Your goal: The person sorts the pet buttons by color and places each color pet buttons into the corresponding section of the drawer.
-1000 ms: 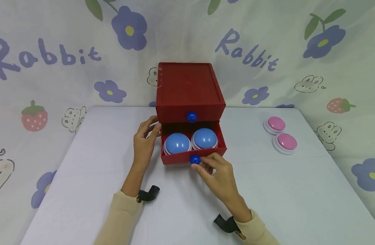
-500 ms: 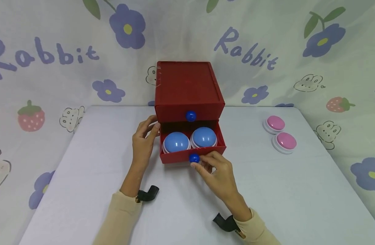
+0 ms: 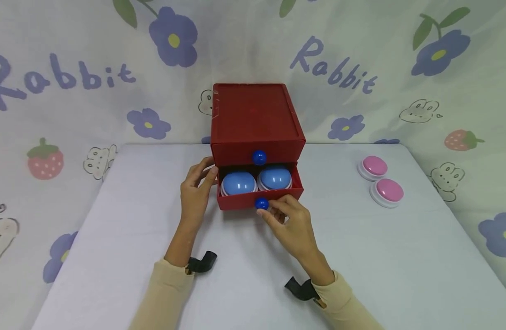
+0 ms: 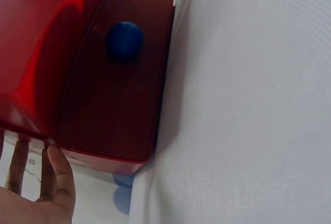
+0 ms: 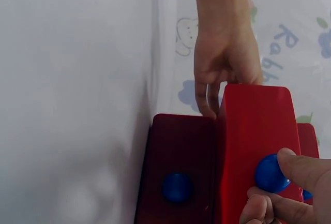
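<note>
A red drawer box [image 3: 253, 112] stands at the table's back, its middle drawer [image 3: 236, 201] partly pulled out. Two blue domed push buttons [image 3: 239, 184] on white bases sit side by side in that drawer. My right hand [image 3: 293, 225] pinches the drawer's round blue knob [image 5: 272, 174] between thumb and fingers. My left hand [image 3: 196, 195] rests its fingertips against the box's left side, fingers extended. Above the pulled drawer is a shut one with its own blue knob [image 3: 258, 157]. The wrist views show a dark red bottom drawer [image 4: 111, 100], also shut.
Two pink push buttons [image 3: 386, 190] on white bases lie close together at the right of the white table [image 3: 343, 256]. A patterned cloth [image 3: 253, 41] with flowers and lettering hangs right behind the box.
Over the last half second the middle drawer has slid partway inward, carrying the blue buttons with it. My right hand moved forward on the knob; my left hand stayed at the box's side.
</note>
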{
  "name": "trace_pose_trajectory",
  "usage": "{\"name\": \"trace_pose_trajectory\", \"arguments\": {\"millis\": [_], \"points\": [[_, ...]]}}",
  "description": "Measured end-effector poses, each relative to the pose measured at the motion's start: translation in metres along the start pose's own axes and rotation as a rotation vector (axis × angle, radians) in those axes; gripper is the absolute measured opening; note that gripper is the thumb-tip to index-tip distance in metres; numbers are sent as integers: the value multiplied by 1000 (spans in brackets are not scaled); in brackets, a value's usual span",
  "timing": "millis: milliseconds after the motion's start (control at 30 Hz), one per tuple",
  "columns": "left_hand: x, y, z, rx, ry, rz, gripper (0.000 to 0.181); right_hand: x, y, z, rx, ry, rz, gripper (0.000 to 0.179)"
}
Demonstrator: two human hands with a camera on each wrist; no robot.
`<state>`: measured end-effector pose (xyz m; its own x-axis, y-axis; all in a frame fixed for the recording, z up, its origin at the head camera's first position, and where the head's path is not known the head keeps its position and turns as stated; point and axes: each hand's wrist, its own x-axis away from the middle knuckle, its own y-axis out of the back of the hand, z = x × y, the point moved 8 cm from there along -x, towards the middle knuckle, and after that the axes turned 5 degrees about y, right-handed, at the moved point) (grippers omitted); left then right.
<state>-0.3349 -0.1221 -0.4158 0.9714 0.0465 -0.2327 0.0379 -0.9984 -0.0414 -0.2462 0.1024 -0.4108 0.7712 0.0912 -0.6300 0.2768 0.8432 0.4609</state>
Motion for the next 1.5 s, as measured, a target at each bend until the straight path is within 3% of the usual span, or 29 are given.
{"name": "trace_pose_trajectory", "arguments": {"millis": [1500], "points": [[-1, -1, -2, 13, 25, 29, 39, -45, -17, -36, 25, -29, -19, 26]]}}
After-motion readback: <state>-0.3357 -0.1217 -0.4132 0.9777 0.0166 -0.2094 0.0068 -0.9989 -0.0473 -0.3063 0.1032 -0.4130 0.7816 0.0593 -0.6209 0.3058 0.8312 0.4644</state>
